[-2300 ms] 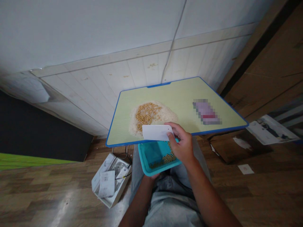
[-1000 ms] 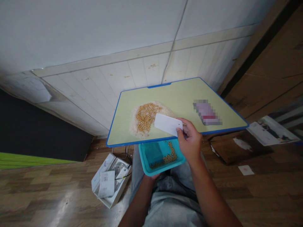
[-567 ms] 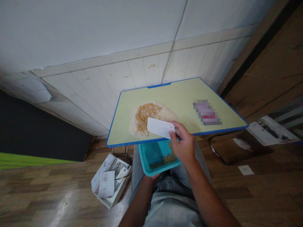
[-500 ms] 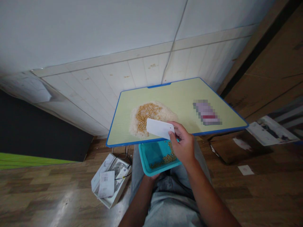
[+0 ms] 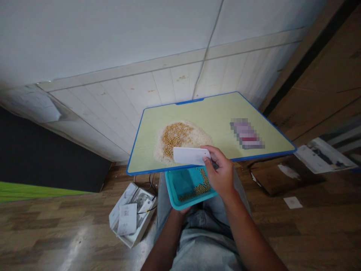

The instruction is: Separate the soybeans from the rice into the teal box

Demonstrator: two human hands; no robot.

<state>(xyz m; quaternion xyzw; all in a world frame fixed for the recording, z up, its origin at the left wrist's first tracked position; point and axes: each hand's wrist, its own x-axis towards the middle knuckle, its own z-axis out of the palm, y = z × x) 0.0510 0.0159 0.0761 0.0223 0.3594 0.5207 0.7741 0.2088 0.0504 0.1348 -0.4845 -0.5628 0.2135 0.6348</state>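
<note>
Right hand (image 5: 221,171): pinching card by its 3 o'clock end, thumb on near face
Card (image 5: 188,155): white; at rice's 5 o'clock, above tub in view; contact with table unclear
Left hand (image 5: 184,210): under tub at 6 o'clock; mostly hidden, cannot tell how fingers close
Tub (image 5: 172,199): teal; just off table's 7 o'clock edge; tub beans (image 5: 203,187) along 3-to-6 o'clock side
Beans (image 5: 170,139): on table (image 5: 217,109) at 8 o'clock; rice (image 5: 201,137) around and among them
Pixelated item (image 5: 246,134): table's 3 o'clock
</note>
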